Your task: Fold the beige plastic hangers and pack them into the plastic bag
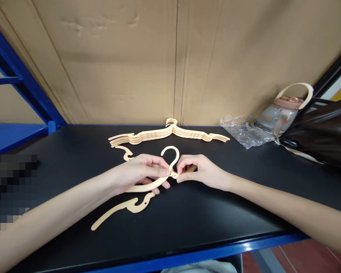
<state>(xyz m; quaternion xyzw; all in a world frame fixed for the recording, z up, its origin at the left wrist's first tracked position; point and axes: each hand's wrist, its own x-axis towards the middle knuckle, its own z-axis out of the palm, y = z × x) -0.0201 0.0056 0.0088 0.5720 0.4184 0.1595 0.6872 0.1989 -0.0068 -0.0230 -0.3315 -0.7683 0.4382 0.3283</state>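
My left hand (149,170) is closed on a cream hanger piece (147,187) with a curved hook (174,151) rising from it. Close beside it, my right hand (197,172) pinches a second hanger part near the joint (174,174), where the two pieces meet just below the hook. The right fingers hide most of that second part. A loose hanger arm (113,213) lies on the table below my left hand. Another loose arm (125,151) lies behind my left hand, partly covered by it.
Several hangers (159,133) lie stacked at the back of the black table (216,231). To the right are crumpled clear plastic (241,132), a water bottle (284,112) with a looped handle, and a shiny dark bag (324,132). Cardboard (116,64) stands behind; a blue frame (22,76) rises left.
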